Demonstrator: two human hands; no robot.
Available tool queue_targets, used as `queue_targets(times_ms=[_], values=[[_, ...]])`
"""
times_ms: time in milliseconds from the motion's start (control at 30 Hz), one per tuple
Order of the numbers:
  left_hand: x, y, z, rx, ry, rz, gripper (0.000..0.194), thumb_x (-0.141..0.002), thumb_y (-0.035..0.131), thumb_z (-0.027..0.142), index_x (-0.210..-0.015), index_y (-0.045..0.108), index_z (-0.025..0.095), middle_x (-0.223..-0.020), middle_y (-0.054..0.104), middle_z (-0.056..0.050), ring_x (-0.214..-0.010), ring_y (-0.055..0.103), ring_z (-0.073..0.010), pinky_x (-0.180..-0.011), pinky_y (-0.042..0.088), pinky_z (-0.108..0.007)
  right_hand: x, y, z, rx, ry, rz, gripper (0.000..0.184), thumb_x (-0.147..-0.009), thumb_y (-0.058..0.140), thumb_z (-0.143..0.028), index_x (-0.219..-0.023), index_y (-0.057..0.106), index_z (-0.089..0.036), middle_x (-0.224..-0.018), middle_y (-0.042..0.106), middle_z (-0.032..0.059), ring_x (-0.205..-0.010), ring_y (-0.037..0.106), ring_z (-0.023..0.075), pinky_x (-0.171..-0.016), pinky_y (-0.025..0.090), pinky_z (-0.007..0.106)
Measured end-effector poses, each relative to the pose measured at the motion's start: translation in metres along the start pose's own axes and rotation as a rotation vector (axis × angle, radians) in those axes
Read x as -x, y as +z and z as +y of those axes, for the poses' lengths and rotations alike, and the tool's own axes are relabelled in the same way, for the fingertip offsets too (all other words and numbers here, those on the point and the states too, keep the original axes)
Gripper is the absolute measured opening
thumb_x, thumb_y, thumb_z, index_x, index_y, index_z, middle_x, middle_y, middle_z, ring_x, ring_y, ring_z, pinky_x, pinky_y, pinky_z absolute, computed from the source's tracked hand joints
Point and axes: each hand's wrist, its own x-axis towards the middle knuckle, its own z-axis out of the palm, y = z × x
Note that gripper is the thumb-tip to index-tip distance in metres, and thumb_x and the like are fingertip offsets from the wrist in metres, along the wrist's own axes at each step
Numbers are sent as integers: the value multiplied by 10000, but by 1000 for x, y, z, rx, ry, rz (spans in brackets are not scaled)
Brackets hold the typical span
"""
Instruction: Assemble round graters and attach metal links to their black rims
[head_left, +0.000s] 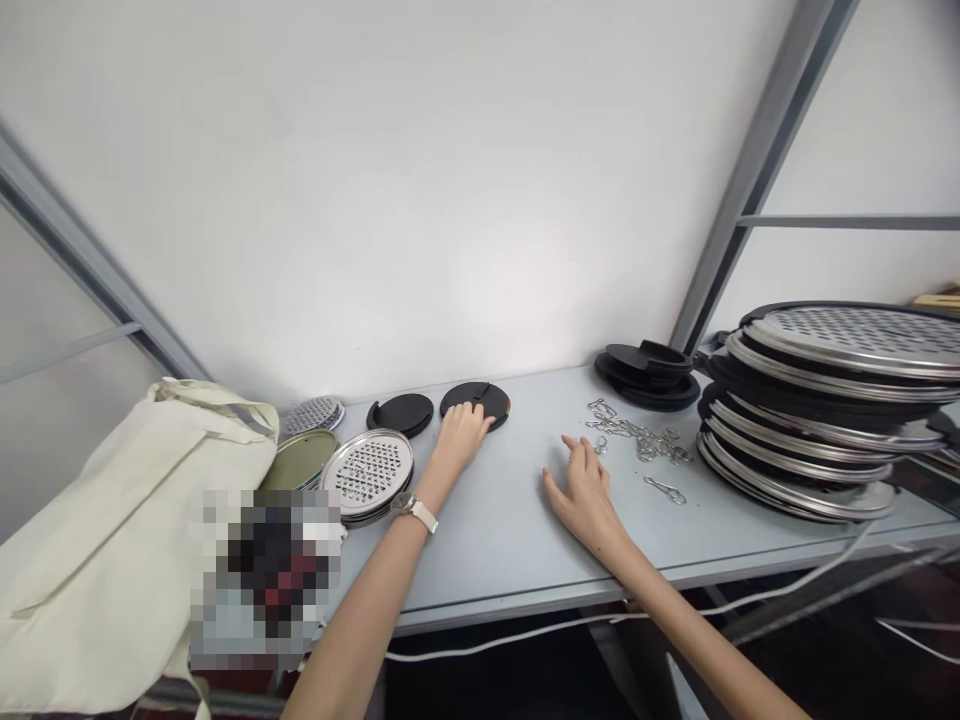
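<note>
My left hand [463, 432], with a watch on its wrist, has its fingers curled over the front edge of a black round disc [474, 394] near the wall. Another black disc [405, 411] with a raised rim lies to its left. My right hand [589, 490] hovers over or rests on the tabletop, fingers apart and holding nothing. Just beyond its fingertips lie small metal wire clips [634, 430], loosely heaped. A single clip [666, 490] lies apart to the right. Left of my left forearm sits a stack of round metal grater plates [369, 472].
A tall stack of grater plates and black rings [810, 400] stands at the right. More black round parts [646, 375] are piled at the back. A cream cloth bag [112, 540] and an olive round plate [301, 458] are at the left. A white cable [525, 632] runs below the table edge.
</note>
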Motion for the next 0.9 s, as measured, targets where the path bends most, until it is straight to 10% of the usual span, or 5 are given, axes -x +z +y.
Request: queue_targets(times_ms=[233, 600, 900], values=[[-5, 10, 8, -52, -3, -16, 395, -888, 506, 363, -1169, 482, 86, -1126, 562, -224, -1096, 522, -322, -912, 405, -411, 0, 0, 0, -9, -2, 5, 497, -869, 377, -335, -1290, 328, -76, -1357, 373, 223, -1344, 226, 329, -1039, 284, 525], [-16, -2, 18, 12, -93, 47, 396, -969, 235, 259, -1311, 382, 122, -1099, 573, -209, -1088, 545, -308, -934, 404, -414, 0, 0, 0, -21, -20, 10, 489, -860, 385, -319, -1288, 334, -87, -1343, 381, 207, -1339, 233, 334, -1036, 285, 530], [-42, -23, 3, 575, -639, 306, 356, -977, 274, 354, -1130, 477, 105, -1048, 604, -173, -959, 613, -253, -797, 468, -319, 0, -1, -1, -23, -14, -13, 477, -861, 390, -319, -1280, 345, -95, -1342, 391, 200, -1347, 224, 323, -1049, 274, 519]])
